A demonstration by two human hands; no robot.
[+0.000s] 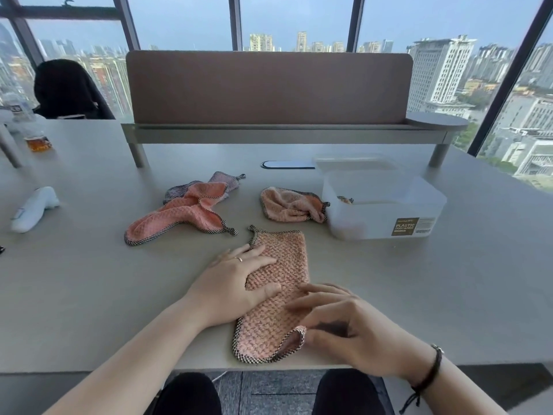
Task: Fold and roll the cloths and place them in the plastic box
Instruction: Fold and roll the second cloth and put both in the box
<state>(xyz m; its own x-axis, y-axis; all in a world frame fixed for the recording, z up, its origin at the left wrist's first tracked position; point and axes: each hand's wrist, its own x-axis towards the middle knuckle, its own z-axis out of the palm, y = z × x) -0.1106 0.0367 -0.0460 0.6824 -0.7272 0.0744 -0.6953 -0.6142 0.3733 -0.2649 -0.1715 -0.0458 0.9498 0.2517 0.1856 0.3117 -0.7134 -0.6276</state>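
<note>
A pink waffle-weave cloth, folded into a long strip, lies on the grey table in front of me. My left hand presses flat on its left side, fingers spread. My right hand touches the strip's near right edge, where a corner curls up. Two more cloths lie crumpled further back: an orange-pink one over a grey one, and a pale pink one beside the clear plastic box. The box stands open at the right, with a bit of cloth showing inside.
The box's lid lies behind it. A white object and a glass of amber drink sit at the far left. A raised shelf with a brown divider panel crosses the back of the table.
</note>
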